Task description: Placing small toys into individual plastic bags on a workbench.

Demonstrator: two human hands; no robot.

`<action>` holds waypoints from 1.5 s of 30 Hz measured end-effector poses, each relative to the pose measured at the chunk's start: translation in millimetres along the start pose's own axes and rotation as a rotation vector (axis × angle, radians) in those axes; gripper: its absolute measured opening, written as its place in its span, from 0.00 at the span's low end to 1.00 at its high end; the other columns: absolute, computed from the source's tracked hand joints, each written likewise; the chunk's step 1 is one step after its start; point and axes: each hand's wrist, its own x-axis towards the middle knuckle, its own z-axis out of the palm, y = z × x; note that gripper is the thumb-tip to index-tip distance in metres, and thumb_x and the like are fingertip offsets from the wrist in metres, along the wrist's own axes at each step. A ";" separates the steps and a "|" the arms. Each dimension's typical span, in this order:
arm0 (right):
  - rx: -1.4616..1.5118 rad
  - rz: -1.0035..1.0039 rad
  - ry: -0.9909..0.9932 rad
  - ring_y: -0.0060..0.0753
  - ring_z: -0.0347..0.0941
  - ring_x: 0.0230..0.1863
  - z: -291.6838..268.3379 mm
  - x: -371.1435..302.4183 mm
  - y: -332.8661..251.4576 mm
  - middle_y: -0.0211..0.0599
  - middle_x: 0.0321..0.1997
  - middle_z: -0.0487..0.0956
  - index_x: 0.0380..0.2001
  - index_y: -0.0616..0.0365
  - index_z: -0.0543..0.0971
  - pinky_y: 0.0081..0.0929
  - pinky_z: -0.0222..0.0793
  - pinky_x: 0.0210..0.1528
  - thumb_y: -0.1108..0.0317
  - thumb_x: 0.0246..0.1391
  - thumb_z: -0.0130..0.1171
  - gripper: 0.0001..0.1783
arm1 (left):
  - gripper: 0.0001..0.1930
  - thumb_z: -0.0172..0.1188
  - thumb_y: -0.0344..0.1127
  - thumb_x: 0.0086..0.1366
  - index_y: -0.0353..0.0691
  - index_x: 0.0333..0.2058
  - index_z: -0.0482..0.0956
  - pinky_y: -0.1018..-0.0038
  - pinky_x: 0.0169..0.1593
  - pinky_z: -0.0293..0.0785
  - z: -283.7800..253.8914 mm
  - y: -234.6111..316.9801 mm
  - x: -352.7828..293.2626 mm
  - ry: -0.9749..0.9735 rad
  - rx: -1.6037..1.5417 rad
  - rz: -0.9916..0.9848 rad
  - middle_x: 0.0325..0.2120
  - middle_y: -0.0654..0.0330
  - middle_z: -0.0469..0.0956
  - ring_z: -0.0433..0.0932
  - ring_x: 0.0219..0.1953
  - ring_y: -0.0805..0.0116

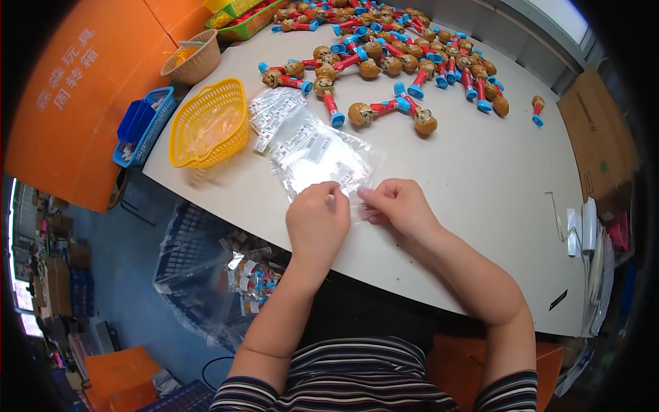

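Note:
My left hand (317, 221) and my right hand (399, 206) are close together near the front edge of the table. Both are closed on the open end of a clear plastic bag (355, 193), with thumb and fingers pinched at its edge. Part of the bag is hidden behind the left fingers. Just beyond lies a fanned stack of clear printed bags (302, 137). Farther back, a heap of toy figures (384, 51) with round brown heads, red bodies and blue feet spreads over the table. One pair of figures (395, 110) lies nearest the bags.
A yellow basket (239, 134) holding clear plastic stands left of the bags. Beyond it are a tan basket (209, 51) and a blue basket (159, 120). Below the table's left edge, a lined blue crate (168, 254) holds bagged figures. A cardboard box (597, 137) stands right.

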 end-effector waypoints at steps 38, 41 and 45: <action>-0.734 -0.588 0.294 0.24 0.72 0.25 -47.6 -49.1 -16.2 0.36 0.28 0.79 0.41 0.64 0.84 0.21 0.66 0.24 0.69 0.59 0.63 0.11 | 0.04 0.59 0.28 0.63 0.35 0.34 0.74 0.62 0.32 0.74 26.3 0.1 23.5 -0.161 -0.261 -0.011 0.25 0.51 0.79 0.80 0.27 0.53; -0.980 -0.860 0.329 0.35 0.75 0.29 -36.9 -50.9 -10.8 0.42 0.29 0.79 0.41 0.64 0.83 0.25 0.69 0.27 0.71 0.56 0.64 0.11 | 0.04 0.59 0.28 0.63 0.35 0.34 0.74 0.62 0.33 0.74 30.8 3.8 24.0 -0.153 -0.222 0.126 0.26 0.51 0.78 0.79 0.29 0.53; -1.327 -1.239 0.330 0.38 0.74 0.27 -38.9 -47.6 -9.3 0.44 0.30 0.79 0.42 0.63 0.82 0.26 0.72 0.28 0.72 0.56 0.64 0.11 | 0.03 0.59 0.27 0.62 0.35 0.33 0.75 0.62 0.35 0.73 30.5 11.9 30.3 -0.120 -0.202 0.373 0.28 0.51 0.78 0.78 0.30 0.51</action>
